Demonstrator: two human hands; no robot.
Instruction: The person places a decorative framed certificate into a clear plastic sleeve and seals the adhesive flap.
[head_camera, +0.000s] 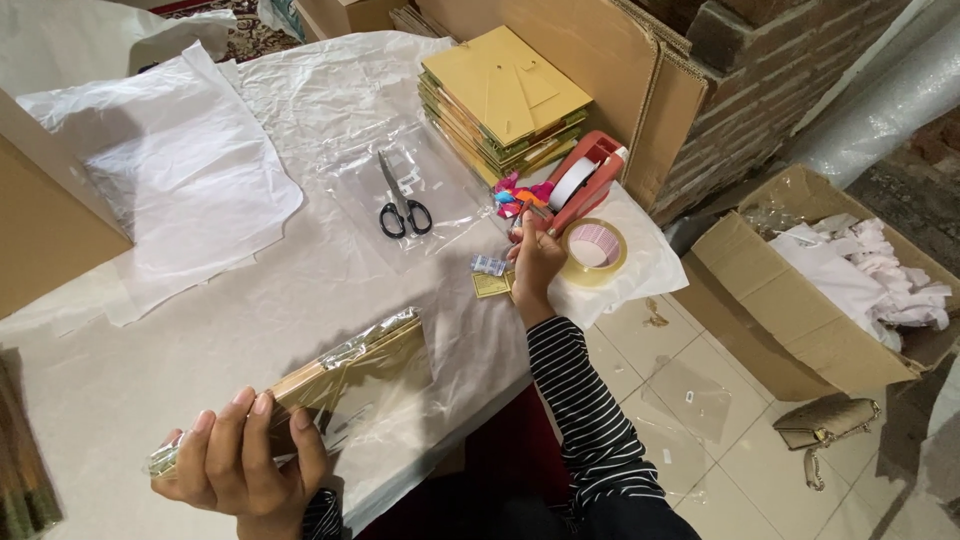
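Observation:
My left hand grips a flat gold-coloured pack wrapped in clear plastic at the near edge of the table. My right hand, in a black and white striped sleeve, reaches out to the red tape dispenser and pinches at its front end, where the tape comes off. Small pink, orange and blue pieces lie just beside the fingers. A roll of clear tape lies flat to the right of that hand. Small gold and silvery bits sit left of the wrist.
Black-handled scissors lie on clear plastic mid-table. A stack of yellow-gold flat packs stands at the back by cardboard sheets. White tissue paper covers the left. On the floor: an open carton of white paper and a gold purse.

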